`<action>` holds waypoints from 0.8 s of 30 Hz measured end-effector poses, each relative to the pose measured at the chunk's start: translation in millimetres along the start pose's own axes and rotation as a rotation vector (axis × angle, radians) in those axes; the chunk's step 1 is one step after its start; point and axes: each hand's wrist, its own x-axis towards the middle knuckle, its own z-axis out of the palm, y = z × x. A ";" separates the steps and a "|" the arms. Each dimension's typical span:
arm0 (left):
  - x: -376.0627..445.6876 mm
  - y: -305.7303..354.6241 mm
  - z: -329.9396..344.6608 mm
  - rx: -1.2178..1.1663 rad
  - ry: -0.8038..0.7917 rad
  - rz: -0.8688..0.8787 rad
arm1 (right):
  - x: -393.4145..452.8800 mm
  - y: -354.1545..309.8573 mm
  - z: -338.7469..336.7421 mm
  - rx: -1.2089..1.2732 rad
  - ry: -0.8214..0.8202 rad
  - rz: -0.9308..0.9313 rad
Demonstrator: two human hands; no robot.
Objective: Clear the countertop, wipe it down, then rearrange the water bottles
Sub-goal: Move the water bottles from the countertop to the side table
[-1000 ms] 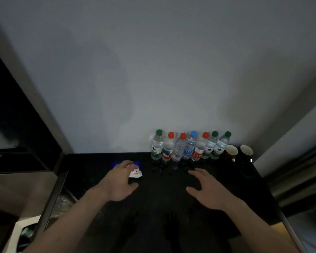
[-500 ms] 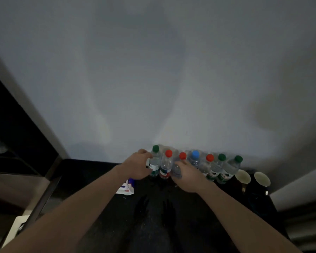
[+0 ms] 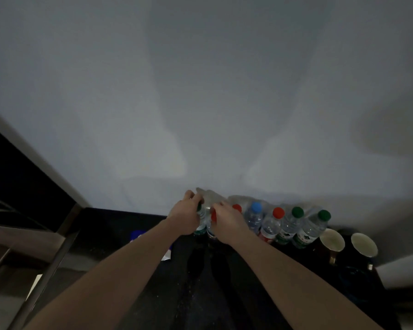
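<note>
Both hands have just moved from the table to the bottle row, left hand grasping a green-capped bottle, right hand a red-capped bottle, starting the clearing.

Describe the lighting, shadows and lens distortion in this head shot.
Head view: dim, cool light; the black countertop is nearly featureless. Soft shadows of the arms fan up the white wall. Wide-angle bending tilts the bottles outward, such as the blue-capped bottle. The left hand and right hand look slightly soft, and the two mugs sit in gloom.
</note>
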 end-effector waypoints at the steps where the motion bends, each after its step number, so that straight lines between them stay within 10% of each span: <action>1: -4.3 1.1 2.2 0.005 -0.001 -0.003 | -2.5 0.3 4.1 0.002 0.015 -0.015; 24: -326.9 -6.2 -1.9 -0.512 0.454 -0.306 | -214.1 -88.2 -19.4 0.428 -0.147 -0.094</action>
